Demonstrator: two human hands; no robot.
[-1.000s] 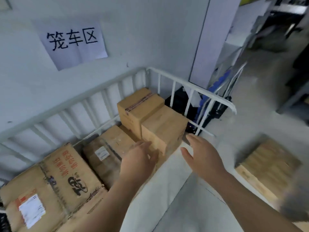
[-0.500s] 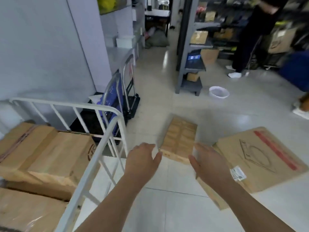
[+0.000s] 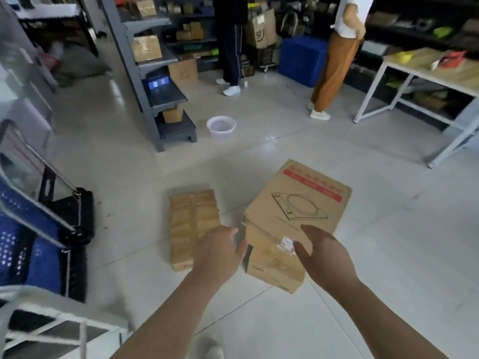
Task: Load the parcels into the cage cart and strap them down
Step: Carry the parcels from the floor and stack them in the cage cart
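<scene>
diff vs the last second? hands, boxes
Head turned from the cage cart to the floor. The left hand and right hand left the cart's stacked boxes and now reach, open and empty, toward the printed carton; nothing gripped. Carton and flat parcel lie unmoved on the floor.

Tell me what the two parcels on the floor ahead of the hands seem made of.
Large box: matte brown cardboard, by its printed red band, line drawing and crumpled near edge. Flat parcel: probably cardboard wrapped in glossy tan tape, by its shiny overlapping bands.
</scene>
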